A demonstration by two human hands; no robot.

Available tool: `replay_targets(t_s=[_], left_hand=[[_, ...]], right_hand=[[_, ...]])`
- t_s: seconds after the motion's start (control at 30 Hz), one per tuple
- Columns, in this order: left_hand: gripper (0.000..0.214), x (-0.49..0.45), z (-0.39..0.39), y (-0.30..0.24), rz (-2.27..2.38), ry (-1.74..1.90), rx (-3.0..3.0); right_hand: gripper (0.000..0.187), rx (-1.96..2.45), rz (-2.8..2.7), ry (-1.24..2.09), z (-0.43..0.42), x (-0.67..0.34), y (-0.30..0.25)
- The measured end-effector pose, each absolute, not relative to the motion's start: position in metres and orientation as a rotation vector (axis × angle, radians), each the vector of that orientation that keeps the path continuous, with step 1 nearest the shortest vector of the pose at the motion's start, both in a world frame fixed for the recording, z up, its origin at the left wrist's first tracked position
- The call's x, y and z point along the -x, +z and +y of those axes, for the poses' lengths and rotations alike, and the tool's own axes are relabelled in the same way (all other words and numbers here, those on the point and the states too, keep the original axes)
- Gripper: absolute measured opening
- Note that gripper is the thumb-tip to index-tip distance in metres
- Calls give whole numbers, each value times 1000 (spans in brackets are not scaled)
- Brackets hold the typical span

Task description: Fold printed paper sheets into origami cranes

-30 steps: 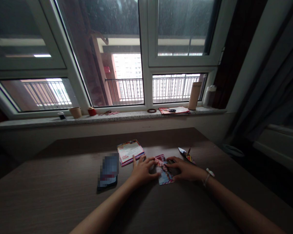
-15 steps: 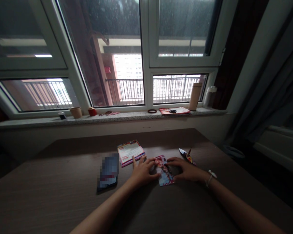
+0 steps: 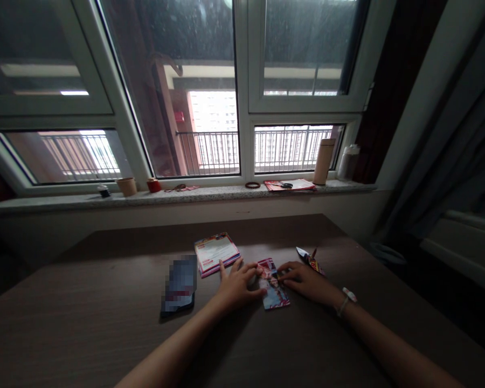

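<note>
A small colourful printed card [image 3: 275, 293] lies flat on the dark wooden table [image 3: 84, 291] between my hands. My left hand [image 3: 238, 285] rests at the card's left side, its fingers spread, some reaching toward the stack of cards [image 3: 216, 251] behind it. On the other side, my right hand [image 3: 307, 281] lies low with its fingers stretched to the card's right edge; its thumb is hard to make out. A bracelet circles my right wrist. Just beyond the right hand sits a crumpled colourful wrapper [image 3: 313, 263], partly hidden.
A phone [image 3: 180, 285] with a blurred screen lies left of my left hand. Along the windowsill [image 3: 210, 192] stand a beige cup [image 3: 126, 186], a red spool-like item [image 3: 153, 185], papers with scissors [image 3: 285, 185] and a tan flask [image 3: 324, 161].
My right hand has flattened and its thumb has drawn away from the card's lower right edge. The left hand and the card are nearly unmoved.
</note>
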State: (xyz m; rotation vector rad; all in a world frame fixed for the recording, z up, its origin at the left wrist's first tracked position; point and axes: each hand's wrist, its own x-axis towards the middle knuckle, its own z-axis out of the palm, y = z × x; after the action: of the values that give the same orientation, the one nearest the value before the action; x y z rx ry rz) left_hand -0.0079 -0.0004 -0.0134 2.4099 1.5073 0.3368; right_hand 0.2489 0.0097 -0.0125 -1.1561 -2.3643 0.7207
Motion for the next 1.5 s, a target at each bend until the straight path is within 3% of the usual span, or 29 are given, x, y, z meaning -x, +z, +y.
replay_targets(t_s=[0.4, 0.97, 1.5], left_hand=[[50, 9, 0, -14, 1494, 344, -2414], [51, 10, -1, -15, 1508, 328, -2451], [50, 9, -2, -14, 1503, 313, -2450]], right_hand=[[24, 1214, -2348, 421, 4, -237, -11], [24, 1148, -2253, 580, 8, -243, -17], [26, 1304, -2289, 193, 9, -229, -22]])
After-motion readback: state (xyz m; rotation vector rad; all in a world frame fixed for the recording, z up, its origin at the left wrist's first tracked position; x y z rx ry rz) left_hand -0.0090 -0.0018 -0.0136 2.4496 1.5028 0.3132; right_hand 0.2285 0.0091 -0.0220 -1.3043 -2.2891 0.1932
